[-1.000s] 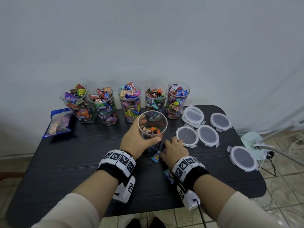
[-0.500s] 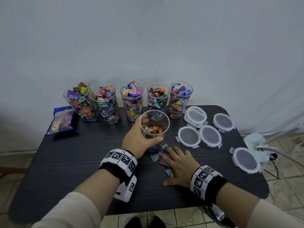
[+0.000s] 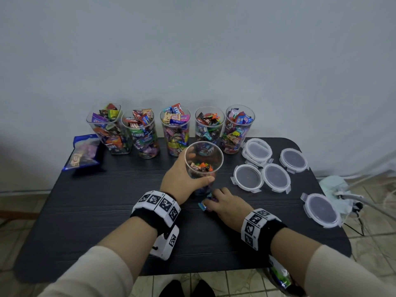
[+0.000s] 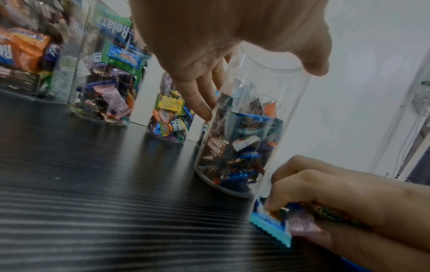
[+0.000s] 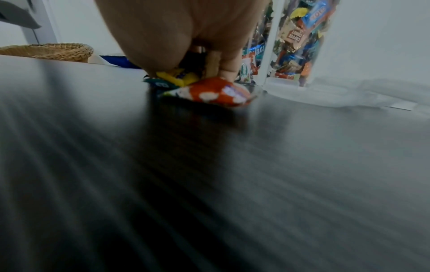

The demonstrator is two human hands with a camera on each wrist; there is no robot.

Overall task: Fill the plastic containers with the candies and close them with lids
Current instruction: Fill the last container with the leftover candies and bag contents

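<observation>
A: Where was the cup?
B: Standing upright on the worktop, partly filled with candies. Left hand wrapped around it, thumb on the near side, fingers behind.
A: Right hand?
B: Just beside the cup's base, fingers curled down onto loose candies lying on the worktop. Pinching a few wrappers, a blue one sticking out at the front.
A: Rest of the cups?
B: Five full cups in a row at the far edge, against the wall. None had a lid on.
A: Lids?
B: Five lids lay flat to the right of the cups, one of them well apart near the right edge. A candy bag lay at the far left corner.
</observation>
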